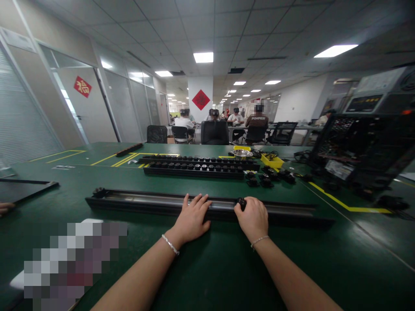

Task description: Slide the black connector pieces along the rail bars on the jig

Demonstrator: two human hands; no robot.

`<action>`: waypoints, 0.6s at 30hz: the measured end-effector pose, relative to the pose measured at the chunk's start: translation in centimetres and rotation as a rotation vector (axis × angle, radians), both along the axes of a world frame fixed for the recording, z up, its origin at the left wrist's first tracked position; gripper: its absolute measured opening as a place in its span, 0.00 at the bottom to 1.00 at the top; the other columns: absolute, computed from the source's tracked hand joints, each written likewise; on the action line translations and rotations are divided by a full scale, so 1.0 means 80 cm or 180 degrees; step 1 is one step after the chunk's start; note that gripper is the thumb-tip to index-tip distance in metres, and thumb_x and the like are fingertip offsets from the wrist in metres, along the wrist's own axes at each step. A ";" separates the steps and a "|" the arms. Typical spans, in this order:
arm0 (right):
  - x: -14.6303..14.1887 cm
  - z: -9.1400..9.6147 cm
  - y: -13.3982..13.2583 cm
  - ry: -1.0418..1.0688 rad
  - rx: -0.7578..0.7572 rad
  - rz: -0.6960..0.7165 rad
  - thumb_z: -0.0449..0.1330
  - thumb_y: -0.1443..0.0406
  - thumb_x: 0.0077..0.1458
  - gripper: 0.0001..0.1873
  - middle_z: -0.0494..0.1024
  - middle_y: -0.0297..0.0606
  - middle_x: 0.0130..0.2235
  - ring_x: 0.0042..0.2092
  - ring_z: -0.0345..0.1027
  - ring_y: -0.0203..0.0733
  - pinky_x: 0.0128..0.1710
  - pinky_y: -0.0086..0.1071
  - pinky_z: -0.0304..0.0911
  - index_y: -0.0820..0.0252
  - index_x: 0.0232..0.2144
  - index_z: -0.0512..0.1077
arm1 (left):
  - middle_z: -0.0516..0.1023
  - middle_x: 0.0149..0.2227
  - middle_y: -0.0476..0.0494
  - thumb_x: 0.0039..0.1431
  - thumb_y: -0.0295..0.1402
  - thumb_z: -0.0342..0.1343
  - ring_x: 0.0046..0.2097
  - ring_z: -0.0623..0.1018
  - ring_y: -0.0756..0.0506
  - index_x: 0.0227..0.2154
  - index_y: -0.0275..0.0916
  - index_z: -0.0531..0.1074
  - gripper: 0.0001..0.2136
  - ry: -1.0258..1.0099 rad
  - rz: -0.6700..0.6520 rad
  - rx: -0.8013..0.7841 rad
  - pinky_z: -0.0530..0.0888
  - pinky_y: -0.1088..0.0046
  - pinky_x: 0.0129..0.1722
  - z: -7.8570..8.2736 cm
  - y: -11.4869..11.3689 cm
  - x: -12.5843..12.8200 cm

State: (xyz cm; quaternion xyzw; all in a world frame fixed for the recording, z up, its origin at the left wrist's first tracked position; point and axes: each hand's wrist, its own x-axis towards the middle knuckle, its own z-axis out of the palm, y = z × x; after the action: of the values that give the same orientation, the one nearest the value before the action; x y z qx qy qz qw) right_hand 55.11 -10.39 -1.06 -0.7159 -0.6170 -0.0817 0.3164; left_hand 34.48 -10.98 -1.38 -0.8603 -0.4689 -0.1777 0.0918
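Observation:
A long black channel-shaped rail (145, 203) lies across the green table in front of me. My left hand (193, 216) rests on its middle with the fingers stretched out and apart. Further right, my right hand (254, 218) is closed around a small black part (241, 202) at the rail's channel; the fingers hide most of it, so its exact kind does not show. At the rail's left end sits another small black part (99, 191). Beyond it lie two more black rails (194, 172) lined with rows of small round parts.
Loose black parts (266, 180) lie right of the far rails, near a yellow bin (272, 161) and a metal bowl (242, 153). An open computer case (343, 147) stands at right. A black frame (26, 190) and another person's hand (5, 208) are at left.

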 end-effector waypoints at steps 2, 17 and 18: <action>0.000 0.002 -0.001 -0.0004 -0.0027 0.0009 0.50 0.60 0.51 0.15 0.73 0.46 0.39 0.43 0.62 0.47 0.46 0.36 0.53 0.64 0.35 0.69 | 0.57 0.61 0.40 0.52 0.39 0.52 0.62 0.55 0.37 0.55 0.43 0.58 0.26 -0.0009 0.0000 0.0010 0.42 0.45 0.59 -0.001 0.000 0.000; 0.017 0.008 0.002 0.0031 -0.0104 -0.0186 0.52 0.59 0.47 0.14 0.74 0.44 0.35 0.40 0.63 0.45 0.40 0.35 0.55 0.62 0.30 0.71 | 0.57 0.61 0.41 0.53 0.40 0.51 0.62 0.55 0.38 0.56 0.43 0.57 0.26 0.0026 -0.0005 -0.0014 0.43 0.45 0.59 0.001 0.000 -0.001; 0.019 0.009 0.003 0.0023 -0.0127 -0.0207 0.52 0.59 0.47 0.14 0.73 0.44 0.35 0.40 0.63 0.45 0.39 0.35 0.55 0.62 0.30 0.71 | 0.56 0.61 0.41 0.53 0.40 0.51 0.62 0.55 0.38 0.56 0.43 0.57 0.26 0.0040 0.0004 -0.0016 0.43 0.45 0.59 0.001 0.000 -0.001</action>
State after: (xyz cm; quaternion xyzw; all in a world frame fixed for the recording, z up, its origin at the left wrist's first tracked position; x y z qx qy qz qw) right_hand 56.60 -10.17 -0.37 -0.7421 -0.5937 -0.0770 0.3015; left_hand 34.38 -10.96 -1.33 -0.8613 -0.4693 -0.1710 0.0927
